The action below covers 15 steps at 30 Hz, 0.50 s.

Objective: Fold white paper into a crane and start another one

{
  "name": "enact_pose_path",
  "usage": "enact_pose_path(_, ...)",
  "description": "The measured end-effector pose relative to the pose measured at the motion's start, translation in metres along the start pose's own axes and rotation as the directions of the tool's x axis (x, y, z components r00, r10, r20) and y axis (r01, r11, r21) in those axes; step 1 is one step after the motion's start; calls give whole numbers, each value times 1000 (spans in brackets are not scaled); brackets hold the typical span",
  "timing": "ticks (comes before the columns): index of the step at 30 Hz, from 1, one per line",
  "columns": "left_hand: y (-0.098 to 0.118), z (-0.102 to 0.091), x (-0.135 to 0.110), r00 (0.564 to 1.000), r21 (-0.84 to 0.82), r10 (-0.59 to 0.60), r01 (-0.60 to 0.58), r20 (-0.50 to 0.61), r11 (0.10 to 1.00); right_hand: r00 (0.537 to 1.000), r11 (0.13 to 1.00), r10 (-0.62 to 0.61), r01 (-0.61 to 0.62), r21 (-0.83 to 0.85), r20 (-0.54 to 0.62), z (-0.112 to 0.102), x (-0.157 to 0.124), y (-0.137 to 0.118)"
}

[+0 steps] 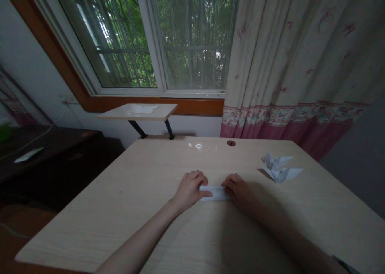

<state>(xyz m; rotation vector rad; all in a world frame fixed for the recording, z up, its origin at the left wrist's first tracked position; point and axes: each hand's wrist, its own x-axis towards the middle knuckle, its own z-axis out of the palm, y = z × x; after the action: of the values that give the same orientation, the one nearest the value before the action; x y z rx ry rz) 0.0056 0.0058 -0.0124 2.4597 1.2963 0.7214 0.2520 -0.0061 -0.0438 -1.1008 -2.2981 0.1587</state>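
A white strip of folded paper (217,192) lies flat on the light wooden desk (144,186), its long side running left to right. My left hand (191,188) grips its left end, the thumb resting along the top and the fingers curled at the edge. At the right end my right hand (240,190) is closed on the paper, with fingers bent over it. Two folded paper figures (278,169), shaped like birds with pointed wings, sit close together to the right of my right hand.
A small raised shelf (141,111) with paper (142,109) on it stands at the desk's back left. A round cable hole (231,143) sits near the back edge. Behind are a window and a floral curtain (270,65); a dark cabinet (60,162) is at left.
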Motion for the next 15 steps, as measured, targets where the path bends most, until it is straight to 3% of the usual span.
enact_pose_path(7,0,1,-1,999,-79,25,-23,26,997,998,999,-24,26,34,-50,-3,-1,0)
enact_pose_path(15,-1,-1,-2,996,-238,79,-89,-51,967,985,999,-10,16,34,-170,-2,-3,2)
